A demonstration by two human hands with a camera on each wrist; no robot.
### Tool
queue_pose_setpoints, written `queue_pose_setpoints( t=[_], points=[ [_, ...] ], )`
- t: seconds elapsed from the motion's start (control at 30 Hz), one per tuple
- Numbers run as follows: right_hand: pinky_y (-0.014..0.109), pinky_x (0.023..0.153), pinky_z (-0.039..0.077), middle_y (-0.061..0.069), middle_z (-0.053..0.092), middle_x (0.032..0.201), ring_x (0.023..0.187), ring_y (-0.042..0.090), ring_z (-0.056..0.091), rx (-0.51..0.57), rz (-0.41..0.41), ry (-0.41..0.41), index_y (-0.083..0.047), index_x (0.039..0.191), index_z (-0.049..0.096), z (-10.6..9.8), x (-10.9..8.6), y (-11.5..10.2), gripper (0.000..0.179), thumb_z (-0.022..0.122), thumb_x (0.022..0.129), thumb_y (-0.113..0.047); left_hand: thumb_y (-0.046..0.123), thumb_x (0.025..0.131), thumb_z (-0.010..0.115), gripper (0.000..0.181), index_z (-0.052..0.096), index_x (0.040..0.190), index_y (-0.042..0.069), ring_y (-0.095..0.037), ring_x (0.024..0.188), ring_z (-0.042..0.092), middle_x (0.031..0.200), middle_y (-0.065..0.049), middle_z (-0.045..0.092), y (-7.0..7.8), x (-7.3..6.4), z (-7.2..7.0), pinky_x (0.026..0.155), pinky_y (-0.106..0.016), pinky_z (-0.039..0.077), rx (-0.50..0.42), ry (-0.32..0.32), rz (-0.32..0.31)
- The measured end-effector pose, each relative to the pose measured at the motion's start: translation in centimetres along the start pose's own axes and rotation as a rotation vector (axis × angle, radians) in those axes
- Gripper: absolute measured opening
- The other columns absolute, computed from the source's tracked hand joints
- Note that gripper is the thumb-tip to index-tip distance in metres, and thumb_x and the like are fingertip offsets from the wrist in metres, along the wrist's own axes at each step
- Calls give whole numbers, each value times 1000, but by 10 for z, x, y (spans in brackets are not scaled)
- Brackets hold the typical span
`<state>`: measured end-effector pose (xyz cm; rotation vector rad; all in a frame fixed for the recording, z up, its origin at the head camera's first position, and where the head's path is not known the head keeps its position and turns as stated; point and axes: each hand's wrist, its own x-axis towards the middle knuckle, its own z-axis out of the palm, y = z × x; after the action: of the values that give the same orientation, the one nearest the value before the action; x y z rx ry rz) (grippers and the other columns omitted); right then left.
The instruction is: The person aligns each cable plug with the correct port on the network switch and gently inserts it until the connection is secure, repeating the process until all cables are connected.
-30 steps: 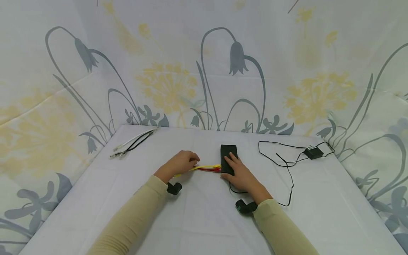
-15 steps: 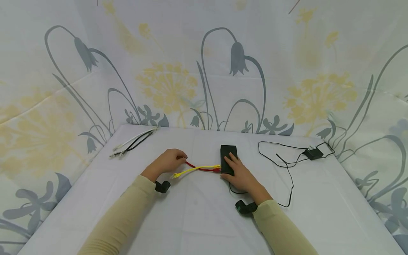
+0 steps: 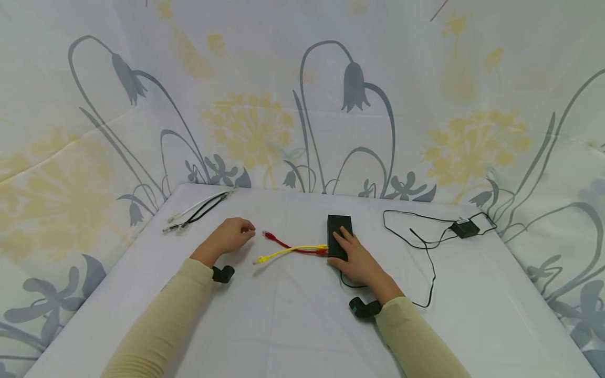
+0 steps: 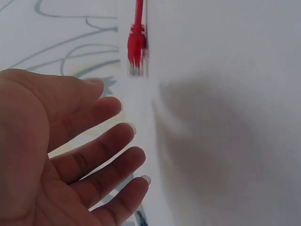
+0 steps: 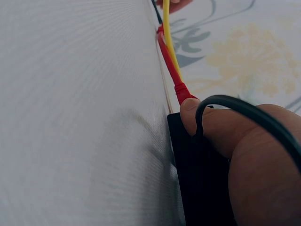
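Note:
My right hand point(image 3: 356, 257) rests on a flat black network switch point(image 3: 333, 223), fingers spread across its top. In the right wrist view the thumb point(image 5: 190, 113) lies at the switch's edge beside a red plug point(image 5: 182, 92). A red network cable point(image 3: 282, 242) and a yellow network cable point(image 3: 289, 250) run from the switch's left side and cross each other. Their far plugs lie loose on the table. My left hand point(image 3: 230, 234) hovers left of the red cable's free plug point(image 4: 137, 49), fingers loosely bent and apart, holding nothing.
One white cable point(image 3: 194, 205) and black cables point(image 3: 206, 209) lie at the back left of the white-covered table point(image 3: 293, 325). A black power adapter point(image 3: 465, 227) with a looped thin cord point(image 3: 433, 273) sits at the right. A flowered curtain point(image 3: 264, 68) hangs behind.
My left hand has let go of the yellow cable, passed the red cable's end, and moved left, leaving both plugs in view. My right hand stays on the switch.

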<state>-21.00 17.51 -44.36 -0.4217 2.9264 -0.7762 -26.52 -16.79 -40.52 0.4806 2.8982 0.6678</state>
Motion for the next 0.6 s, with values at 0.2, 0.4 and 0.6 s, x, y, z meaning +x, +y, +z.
queue_pose_setpoints(
  t=[0.2, 0.4, 0.6],
  points=[
    [59, 105, 23, 0, 8, 154, 140, 37, 10, 6, -2, 2, -23, 145, 23, 0, 0, 0, 73, 55, 85, -49, 23, 90, 52, 28, 65, 107, 6, -26, 97, 56, 106, -14, 62, -12, -6, -7, 83, -42, 45, 36, 31, -18],
    [58, 106, 23, 0, 8, 154, 140, 36, 11, 6, -2, 2, -23, 145, 23, 0, -1, 0, 73, 56, 85, -49, 23, 90, 51, 31, 63, 111, 4, -32, 102, 55, 110, -18, 60, -24, -9, -11, 85, -45, 45, 79, 43, -55],
    [58, 106, 23, 1, 9, 154, 140, 36, 11, 1, -11, 6, -22, 145, 23, -1, -1, 0, 73, 55, 85, -49, 24, 90, 51, 33, 61, 113, 2, -32, 96, 57, 107, -20, 59, -34, -15, -14, 80, -44, 46, 149, 81, -81]
  ],
)
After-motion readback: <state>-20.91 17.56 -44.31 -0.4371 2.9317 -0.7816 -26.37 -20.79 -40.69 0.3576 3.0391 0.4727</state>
